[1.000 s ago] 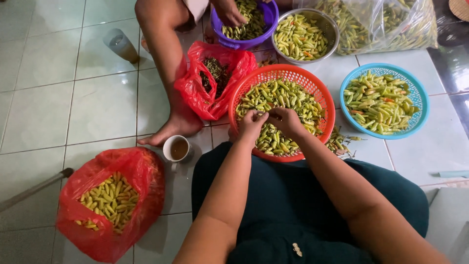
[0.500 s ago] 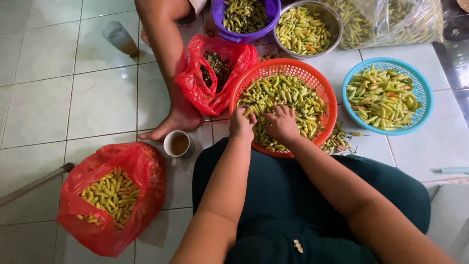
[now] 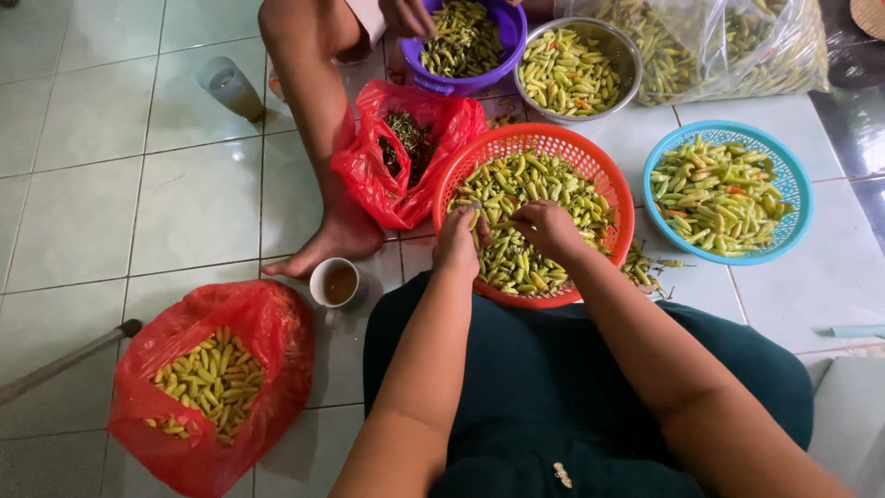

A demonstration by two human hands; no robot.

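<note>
From the head camera, the left hand (image 3: 458,242) and right hand (image 3: 544,226) rest side by side on the green chillies (image 3: 516,198) heaped in the orange basket (image 3: 604,175). The left fingers (image 3: 472,218) pinch a chilli at their tips; the right fingers curl down into the heap, and what they grip cannot be told. Right of the fingers sits a blue basket (image 3: 795,194) of chillies. Left of them lies a red bag (image 3: 369,175) of stems, and nearer the body a small cup (image 3: 337,282).
</note>
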